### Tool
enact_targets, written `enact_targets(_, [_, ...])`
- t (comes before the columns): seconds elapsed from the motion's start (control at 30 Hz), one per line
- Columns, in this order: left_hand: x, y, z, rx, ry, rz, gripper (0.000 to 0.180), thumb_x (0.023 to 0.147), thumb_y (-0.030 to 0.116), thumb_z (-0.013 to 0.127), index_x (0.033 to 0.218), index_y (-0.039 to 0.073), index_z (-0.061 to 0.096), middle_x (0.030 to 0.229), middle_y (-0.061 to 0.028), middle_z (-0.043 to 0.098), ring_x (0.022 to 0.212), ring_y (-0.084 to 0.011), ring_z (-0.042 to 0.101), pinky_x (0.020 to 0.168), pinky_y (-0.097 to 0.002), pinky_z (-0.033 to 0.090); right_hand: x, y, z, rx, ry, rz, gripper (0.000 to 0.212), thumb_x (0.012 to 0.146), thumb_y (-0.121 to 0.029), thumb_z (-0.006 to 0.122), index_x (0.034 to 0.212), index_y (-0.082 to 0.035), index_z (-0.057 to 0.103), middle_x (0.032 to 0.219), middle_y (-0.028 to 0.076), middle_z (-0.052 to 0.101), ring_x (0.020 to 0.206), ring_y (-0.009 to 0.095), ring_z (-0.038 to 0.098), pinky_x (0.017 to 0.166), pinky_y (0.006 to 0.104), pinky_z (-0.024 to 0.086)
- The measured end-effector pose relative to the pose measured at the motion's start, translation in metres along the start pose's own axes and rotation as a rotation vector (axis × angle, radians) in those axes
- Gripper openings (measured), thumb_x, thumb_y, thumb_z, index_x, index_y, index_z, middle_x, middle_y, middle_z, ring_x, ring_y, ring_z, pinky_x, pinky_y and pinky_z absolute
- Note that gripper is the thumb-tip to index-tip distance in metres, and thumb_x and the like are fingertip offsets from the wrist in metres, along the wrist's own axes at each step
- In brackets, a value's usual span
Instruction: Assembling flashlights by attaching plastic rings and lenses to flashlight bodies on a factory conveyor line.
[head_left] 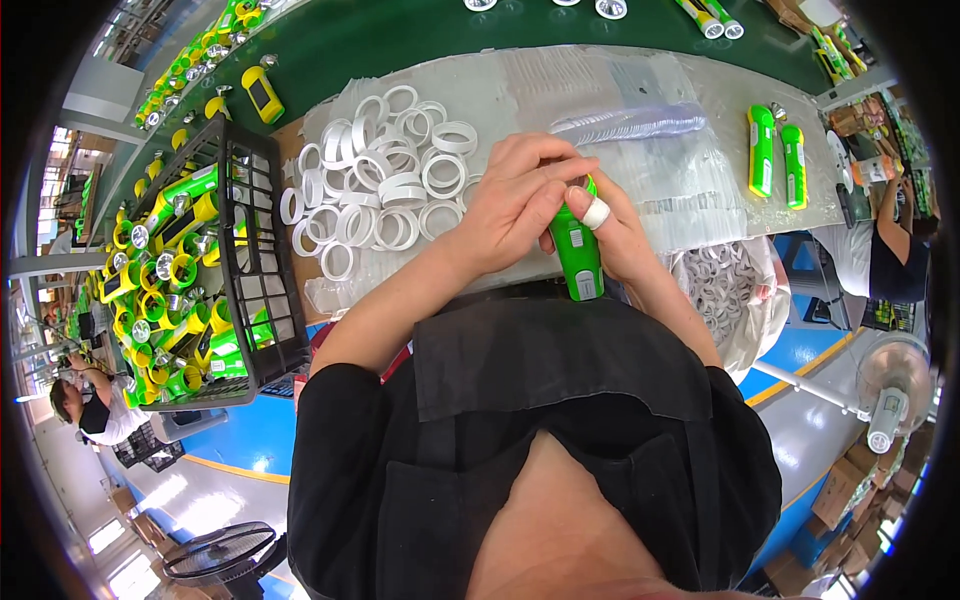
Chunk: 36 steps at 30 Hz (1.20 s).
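Note:
A green flashlight (578,258) is held close to my body at the table's near edge, its tail toward me. My right hand (622,235) wraps around it from the right; a white band circles the thumb. My left hand (515,205) is closed over its head end from the left, fingers overlapping the right hand's. The two hands mostly hide that head end. To their left lies a heap of white plastic rings (388,187). Just beyond them, a row of stacked clear discs (630,123) rests on the plastic-covered table (520,85).
At my left a black crate (262,260) is heaped with green and yellow flashlights. Two green flashlights (761,150) lie at the right. Below them hangs a bag (765,310) holding more white rings. A green belt (380,45) runs along the back. People work on both sides.

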<state>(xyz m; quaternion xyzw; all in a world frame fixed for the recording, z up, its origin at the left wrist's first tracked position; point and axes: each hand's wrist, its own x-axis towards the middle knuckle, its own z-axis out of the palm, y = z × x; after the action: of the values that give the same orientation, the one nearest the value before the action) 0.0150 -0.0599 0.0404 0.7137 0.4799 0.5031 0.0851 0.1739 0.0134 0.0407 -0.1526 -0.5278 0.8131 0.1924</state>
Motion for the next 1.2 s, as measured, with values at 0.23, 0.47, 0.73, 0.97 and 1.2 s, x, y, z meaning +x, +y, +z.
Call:
enact_targets(0.23, [0.000,-0.008,0.002,0.037,0.072,0.020,0.032,0.095,0.020,0.046,0.118,0.004,0.063,0.120,-0.0127,0.056,0.114,-0.0302,0.050,0.099,-0.0412,0.033,0.011,0.008,0.006,0.120,0.060,-0.029,0.040,0.098,-0.035,0.053,0.125,-0.006,0.046,0.088,0.009,0.060,0.071,0.018,0.061,0.063,0.0297,0.049])
enact_targets(0.47, [0.011,-0.047,-0.066,0.526,0.032,-0.113,0.052,0.087,0.040,0.064,0.127,0.007,0.057,0.126,-0.0126,0.057,0.118,-0.0319,0.050,0.101,-0.0459,0.035,0.051,-0.009,-0.013,-0.010,0.023,-0.430,0.037,0.096,-0.031,0.055,0.122,-0.005,0.048,0.082,0.010,0.059,0.063,0.016,0.057,0.057,0.0294,0.046])
enact_targets(0.73, [0.008,-0.072,-0.096,0.624,-0.436,-0.351,0.058,0.081,0.036,0.071,0.132,0.013,0.056,0.103,-0.0100,0.064,0.096,-0.0239,0.054,0.086,-0.0383,0.041,0.059,-0.002,-0.015,-0.168,0.023,-0.407,0.041,0.092,-0.034,0.059,0.120,-0.005,0.049,0.080,0.009,0.059,0.063,0.015,0.056,0.058,0.0287,0.045])
enact_targets(0.97, [0.046,-0.021,-0.080,-0.536,0.123,-0.437,0.034,0.093,0.013,0.062,0.125,0.005,0.053,0.110,-0.0092,0.060,0.103,-0.0168,0.059,0.082,-0.0312,0.052,0.064,0.003,-0.018,-0.201,0.044,-0.415,0.048,0.092,-0.042,0.058,0.122,-0.005,0.047,0.083,0.010,0.059,0.064,0.017,0.057,0.057,0.0290,0.046])
enact_targets(1.2, [0.047,0.000,-0.057,0.071,-0.010,-0.127,0.021,0.075,0.018,0.081,0.090,0.009,0.069,0.110,-0.0095,0.057,0.097,-0.0214,0.060,0.080,-0.0320,0.052,0.057,-0.006,-0.010,-0.119,0.021,-0.388,0.038,0.094,-0.024,0.058,0.123,-0.003,0.047,0.086,0.007,0.060,0.070,0.014,0.058,0.061,0.0283,0.049])
